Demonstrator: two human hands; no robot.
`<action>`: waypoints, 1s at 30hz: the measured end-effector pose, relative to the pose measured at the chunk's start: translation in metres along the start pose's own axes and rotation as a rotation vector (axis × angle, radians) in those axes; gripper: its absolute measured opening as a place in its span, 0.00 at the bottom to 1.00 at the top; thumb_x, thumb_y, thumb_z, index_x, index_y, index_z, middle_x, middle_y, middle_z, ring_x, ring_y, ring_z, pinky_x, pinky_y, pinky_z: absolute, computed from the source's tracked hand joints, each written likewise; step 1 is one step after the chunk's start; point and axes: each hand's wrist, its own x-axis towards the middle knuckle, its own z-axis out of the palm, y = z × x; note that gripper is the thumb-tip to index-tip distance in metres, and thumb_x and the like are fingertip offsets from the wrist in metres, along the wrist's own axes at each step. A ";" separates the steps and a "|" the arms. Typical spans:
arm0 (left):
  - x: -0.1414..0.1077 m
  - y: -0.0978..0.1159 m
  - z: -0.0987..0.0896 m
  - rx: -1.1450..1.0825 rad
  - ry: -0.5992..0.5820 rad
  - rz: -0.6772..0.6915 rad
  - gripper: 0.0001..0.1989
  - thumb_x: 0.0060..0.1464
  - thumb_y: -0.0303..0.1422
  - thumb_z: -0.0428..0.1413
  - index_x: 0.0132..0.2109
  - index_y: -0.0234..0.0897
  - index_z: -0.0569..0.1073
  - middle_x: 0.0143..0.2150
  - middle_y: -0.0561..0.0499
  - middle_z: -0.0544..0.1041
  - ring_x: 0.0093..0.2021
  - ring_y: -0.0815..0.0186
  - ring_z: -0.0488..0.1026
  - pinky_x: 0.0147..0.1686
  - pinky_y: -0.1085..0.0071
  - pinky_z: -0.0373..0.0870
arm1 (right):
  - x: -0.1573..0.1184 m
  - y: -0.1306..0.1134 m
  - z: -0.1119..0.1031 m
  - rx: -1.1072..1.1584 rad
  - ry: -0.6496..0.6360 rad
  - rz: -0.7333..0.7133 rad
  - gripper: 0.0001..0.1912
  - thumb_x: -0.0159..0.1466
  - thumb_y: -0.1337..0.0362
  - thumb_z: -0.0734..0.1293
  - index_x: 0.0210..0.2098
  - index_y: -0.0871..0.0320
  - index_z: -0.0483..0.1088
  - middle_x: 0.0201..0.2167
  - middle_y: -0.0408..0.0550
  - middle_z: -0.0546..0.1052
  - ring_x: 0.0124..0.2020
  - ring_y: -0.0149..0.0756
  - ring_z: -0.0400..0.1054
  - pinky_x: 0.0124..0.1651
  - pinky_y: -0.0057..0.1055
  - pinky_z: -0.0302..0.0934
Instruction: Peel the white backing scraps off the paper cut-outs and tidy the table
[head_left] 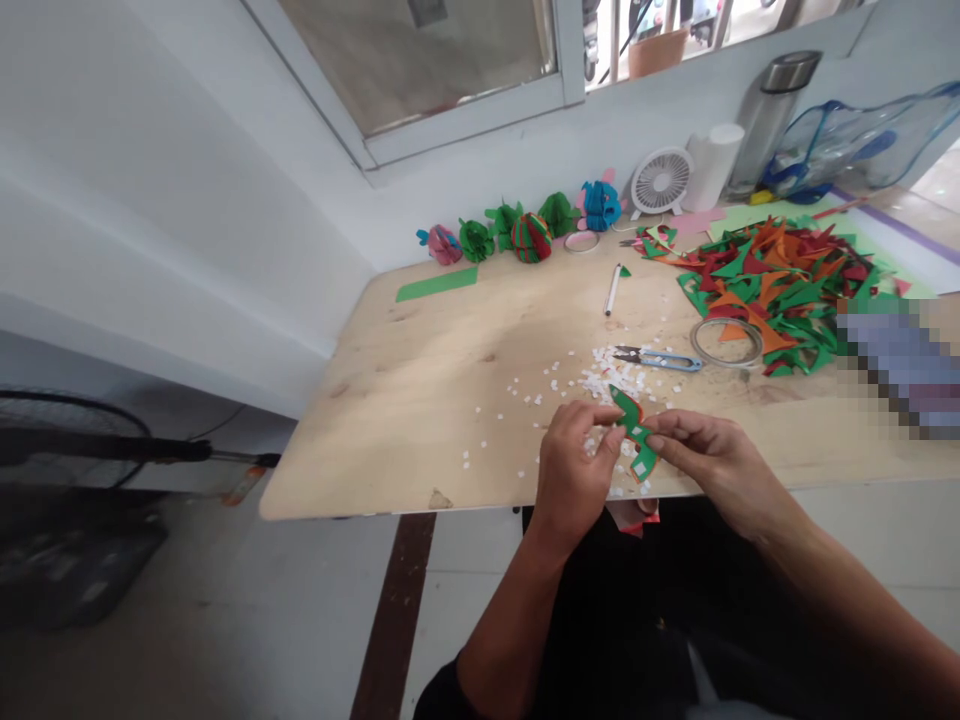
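Note:
Near the table's front edge, a green paper cutout (643,464) with an orange-red rim is held up between my two hands. Small white squares show on its face. My left hand (576,462) pinches it from the left, thumb and index finger at its middle. From the right, my right hand (705,455) grips its edge between thumb and fingertips. Just beyond the cutout lie many small white paper bits (600,380), scattered over the wood. Blue-handled thread snips (664,360) rest among them, blades pointing left.
A heap of green, red and orange paper scraps (795,280) covers the right side, with a tape roll (726,343) beside it. Folded paper ornaments (531,238) and a small white fan (662,182) line the wall. A pen (613,290) and green strip (436,285) lie on the table (390,400).

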 end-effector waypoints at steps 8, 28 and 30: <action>0.000 -0.005 0.011 -0.799 -0.075 -0.599 0.13 0.39 0.34 0.66 0.33 0.33 0.78 0.28 0.51 0.77 0.27 0.71 0.70 0.27 0.76 0.63 | 0.001 0.000 0.002 -0.054 -0.024 -0.027 0.14 0.55 0.52 0.72 0.32 0.56 0.75 0.30 0.46 0.80 0.33 0.36 0.73 0.38 0.30 0.66; -0.010 0.002 0.024 -0.674 0.202 -0.315 0.06 0.46 0.29 0.63 0.35 0.35 0.77 0.34 0.49 0.81 0.36 0.66 0.77 0.38 0.71 0.73 | -0.001 -0.009 0.016 -0.544 0.119 -0.220 0.11 0.61 0.59 0.63 0.27 0.58 0.71 0.20 0.40 0.69 0.23 0.30 0.62 0.28 0.27 0.56; -0.011 0.004 0.023 -0.604 0.209 -0.255 0.08 0.48 0.29 0.62 0.38 0.35 0.77 0.36 0.48 0.81 0.38 0.65 0.78 0.40 0.70 0.74 | -0.001 -0.009 0.016 -0.550 0.121 -0.214 0.11 0.61 0.58 0.63 0.27 0.57 0.70 0.20 0.40 0.68 0.23 0.30 0.61 0.28 0.27 0.56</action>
